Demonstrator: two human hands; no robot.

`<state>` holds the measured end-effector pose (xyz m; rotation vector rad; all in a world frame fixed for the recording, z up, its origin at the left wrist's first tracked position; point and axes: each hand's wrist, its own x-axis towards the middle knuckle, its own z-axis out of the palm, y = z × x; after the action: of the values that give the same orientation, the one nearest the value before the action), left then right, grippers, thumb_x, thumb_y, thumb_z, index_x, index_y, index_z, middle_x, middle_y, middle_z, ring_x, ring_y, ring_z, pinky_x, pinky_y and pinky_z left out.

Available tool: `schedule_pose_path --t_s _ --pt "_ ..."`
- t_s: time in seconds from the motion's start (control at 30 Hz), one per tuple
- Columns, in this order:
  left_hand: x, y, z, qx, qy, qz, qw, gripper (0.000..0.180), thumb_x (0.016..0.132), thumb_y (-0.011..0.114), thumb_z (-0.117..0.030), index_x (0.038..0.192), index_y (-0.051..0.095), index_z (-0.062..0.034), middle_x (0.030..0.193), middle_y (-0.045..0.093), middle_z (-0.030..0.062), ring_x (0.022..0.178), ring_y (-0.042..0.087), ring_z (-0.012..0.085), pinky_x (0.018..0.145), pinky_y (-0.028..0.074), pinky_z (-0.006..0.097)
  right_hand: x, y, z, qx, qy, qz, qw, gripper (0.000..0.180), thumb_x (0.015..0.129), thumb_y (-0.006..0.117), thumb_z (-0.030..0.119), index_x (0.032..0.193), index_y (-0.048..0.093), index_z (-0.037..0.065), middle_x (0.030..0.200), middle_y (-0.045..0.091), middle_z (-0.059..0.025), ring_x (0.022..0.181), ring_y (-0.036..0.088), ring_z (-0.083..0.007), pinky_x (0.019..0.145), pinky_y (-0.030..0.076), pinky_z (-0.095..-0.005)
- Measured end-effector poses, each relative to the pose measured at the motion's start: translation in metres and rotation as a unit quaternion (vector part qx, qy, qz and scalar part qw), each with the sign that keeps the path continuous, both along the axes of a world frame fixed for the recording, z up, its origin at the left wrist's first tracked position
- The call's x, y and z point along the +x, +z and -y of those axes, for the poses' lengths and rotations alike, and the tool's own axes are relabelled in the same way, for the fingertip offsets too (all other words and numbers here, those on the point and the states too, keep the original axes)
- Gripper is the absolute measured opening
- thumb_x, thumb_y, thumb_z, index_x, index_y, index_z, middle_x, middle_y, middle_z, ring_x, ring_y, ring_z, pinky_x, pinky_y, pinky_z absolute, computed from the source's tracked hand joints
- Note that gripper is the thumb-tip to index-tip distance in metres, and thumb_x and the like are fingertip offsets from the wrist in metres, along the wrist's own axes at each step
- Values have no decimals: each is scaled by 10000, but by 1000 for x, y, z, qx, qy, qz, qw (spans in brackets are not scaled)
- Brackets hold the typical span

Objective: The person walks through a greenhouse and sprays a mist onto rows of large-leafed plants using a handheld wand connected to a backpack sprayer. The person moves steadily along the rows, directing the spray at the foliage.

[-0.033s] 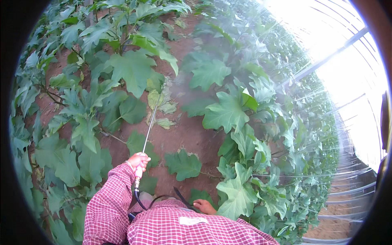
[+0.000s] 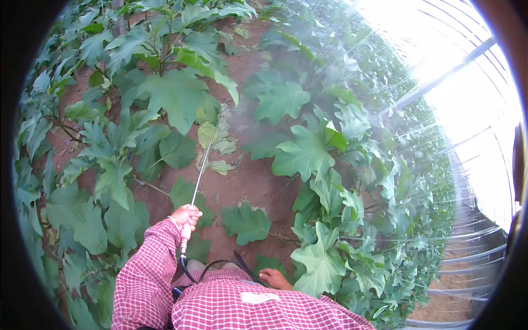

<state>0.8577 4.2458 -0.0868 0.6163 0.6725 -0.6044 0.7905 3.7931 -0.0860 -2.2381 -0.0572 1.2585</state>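
A greenhouse with a bright, curved wall [image 2: 467,104] fills the right side of the view; one broad slanting beam [image 2: 434,82] and many thin ribs cross it. Reddish-brown soil [image 2: 264,187] runs up the middle between two masses of leafy green plants [image 2: 110,181], too tangled to count. A whitish haze [image 2: 247,96] hangs over the upper part of the soil and the leaves to the right.

The left hand [image 2: 187,216] is closed around the handle end of one thin metal wand [image 2: 200,170], fingers wrapped and pressed together on it. The wand slants up and slightly right over the soil, its far end near at least three pale, withered leaves [image 2: 221,167]. One metal fitting [image 2: 184,242] sits just below the hand, and from it one black hose [image 2: 188,272] curves down to the waist of a red-and-white checked shirt [image 2: 231,308]. The shirt bears one whitish patch [image 2: 258,297].

The right hand [image 2: 275,279] is low, near the waist, its fingers bent, just beside one dark strap [image 2: 248,268]; whether it grips anything I cannot tell. One large pale leaf [image 2: 318,263] spreads right of it, and one broad green leaf [image 2: 246,223] lies over the soil between the two hands.
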Motion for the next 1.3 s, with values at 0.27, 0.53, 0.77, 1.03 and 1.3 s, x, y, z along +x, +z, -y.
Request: schedule_pose_path --t_s 0.27,0.53,0.77,1.03,1.3 --pt "124 110 -31 67 -24 174 982 181 801 622 -23 840 460 -95 560 430 -5 366 415 85 331 390 276 88 9 -33 30 30 20 999 346 854 559 316 1052 635 43 928 658 -158 844 637 -301 779 493 -385" --pt "275 178 -19 160 25 278 947 190 811 610 -15 858 435 -73 555 453 -1 357 443 87 317 408 266 248 19 -67 31 26 19 999 331 875 583 279 1125 619 65 902 677 -117 811 648 -192 752 500 -323" --pt "358 144 -14 117 54 217 968 195 812 628 -36 855 450 -102 566 436 -10 375 415 86 340 406 285 323 -15 -30 23 -8 34 999 349 854 587 332 1100 634 88 888 678 -120 816 654 -242 748 502 -356" --pt "427 26 -49 29 19 34 999 183 835 623 -93 757 467 -146 555 391 -55 420 381 64 379 381 263 358 -68 -36 0 -26 -43 999 358 829 628 284 1116 619 69 986 649 -128 908 609 -211 810 473 -347" --pt "501 -52 -151 -44 -103 63 992 145 853 607 -103 804 470 -104 534 390 -26 394 402 102 372 419 296 454 -72 -99 31 -58 -33 997 350 855 604 282 1132 611 69 1023 644 -118 944 599 -216 839 462 -338"
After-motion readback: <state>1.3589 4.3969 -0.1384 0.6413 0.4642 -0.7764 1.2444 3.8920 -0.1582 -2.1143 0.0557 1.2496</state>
